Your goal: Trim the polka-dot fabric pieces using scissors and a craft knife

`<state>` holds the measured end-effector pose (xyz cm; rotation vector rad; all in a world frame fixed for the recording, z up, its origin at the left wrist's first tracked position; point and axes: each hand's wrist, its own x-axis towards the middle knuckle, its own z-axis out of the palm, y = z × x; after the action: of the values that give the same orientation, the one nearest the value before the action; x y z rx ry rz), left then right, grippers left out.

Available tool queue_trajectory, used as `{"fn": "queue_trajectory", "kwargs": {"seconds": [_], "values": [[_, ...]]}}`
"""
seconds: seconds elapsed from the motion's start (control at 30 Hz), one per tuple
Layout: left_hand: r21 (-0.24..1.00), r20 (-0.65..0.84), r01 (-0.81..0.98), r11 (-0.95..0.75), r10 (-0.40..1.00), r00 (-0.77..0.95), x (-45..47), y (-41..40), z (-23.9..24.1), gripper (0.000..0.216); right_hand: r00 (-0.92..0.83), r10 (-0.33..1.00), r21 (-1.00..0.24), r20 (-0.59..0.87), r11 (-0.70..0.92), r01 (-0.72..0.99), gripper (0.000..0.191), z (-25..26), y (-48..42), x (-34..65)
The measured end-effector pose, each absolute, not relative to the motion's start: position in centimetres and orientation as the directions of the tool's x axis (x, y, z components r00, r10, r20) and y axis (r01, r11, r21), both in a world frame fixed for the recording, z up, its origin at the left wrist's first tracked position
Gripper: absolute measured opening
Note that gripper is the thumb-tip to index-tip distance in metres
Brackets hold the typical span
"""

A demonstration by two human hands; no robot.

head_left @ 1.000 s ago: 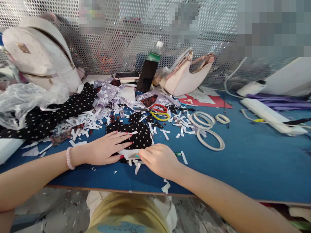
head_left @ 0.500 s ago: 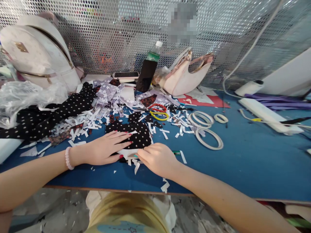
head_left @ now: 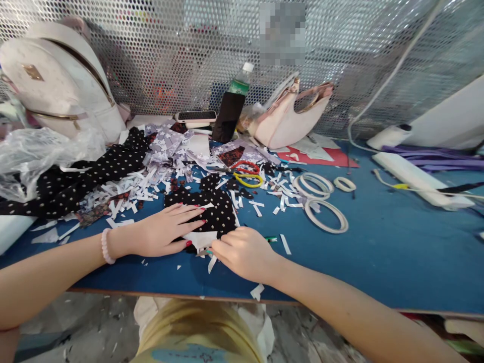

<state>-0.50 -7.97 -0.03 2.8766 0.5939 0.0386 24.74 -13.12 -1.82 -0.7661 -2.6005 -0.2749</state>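
My left hand point(head_left: 164, 233), a beaded bracelet on its wrist, lies flat with fingers spread on a piece of black polka-dot fabric point(head_left: 217, 212). White paper point(head_left: 200, 239) shows along the fabric's near edge, between my two hands. At the near right corner of that piece, my right hand point(head_left: 242, 254) is closed, fingertips down by the paper edge. A slim green tool point(head_left: 270, 239) sticks out behind this fist; its middle is hidden, so its kind cannot be made out. Turquoise shows at the fingertips.
White paper scraps point(head_left: 124, 194) and patterned cloth pieces are strewn over the blue table point(head_left: 381, 252). Beyond the fabric lie red-and-yellow-handled scissors point(head_left: 247, 176). Rolls of tape point(head_left: 325, 217) are at right. A white backpack point(head_left: 64, 80), bottle point(head_left: 240, 83) and small handbag point(head_left: 291, 118) stand behind.
My right hand has shifted slightly left and nearer, and the green end behind it has moved left too. More white paper shows at the fabric's near edge. My left hand stays put.
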Motion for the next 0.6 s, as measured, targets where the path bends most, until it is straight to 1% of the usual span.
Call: {"fn": "queue_trajectory", "kwargs": {"seconds": [0.33, 0.47, 0.6], "values": [[0.197, -0.018, 0.387, -0.901, 0.391, 0.92, -0.41, -7.92, 0.02, 0.053, -0.71, 0.511, 0.08, 0.484, 0.783, 0.617, 0.036, -1.76, -12.69, 25.1], [0.195, -0.029, 0.387, -0.901, 0.389, 0.921, -0.38, -7.96, 0.13, 0.053, -0.72, 0.479, 0.098, 0.502, 0.796, 0.597, 0.038, -1.76, -12.7, 24.9], [0.213, -0.005, 0.381, -0.9, 0.388, 0.921, -0.48, -7.97, 0.0, 0.053, -0.745, 0.454, 0.126, 0.488, 0.808, 0.575, 0.037, -1.74, -12.73, 24.87]]}}
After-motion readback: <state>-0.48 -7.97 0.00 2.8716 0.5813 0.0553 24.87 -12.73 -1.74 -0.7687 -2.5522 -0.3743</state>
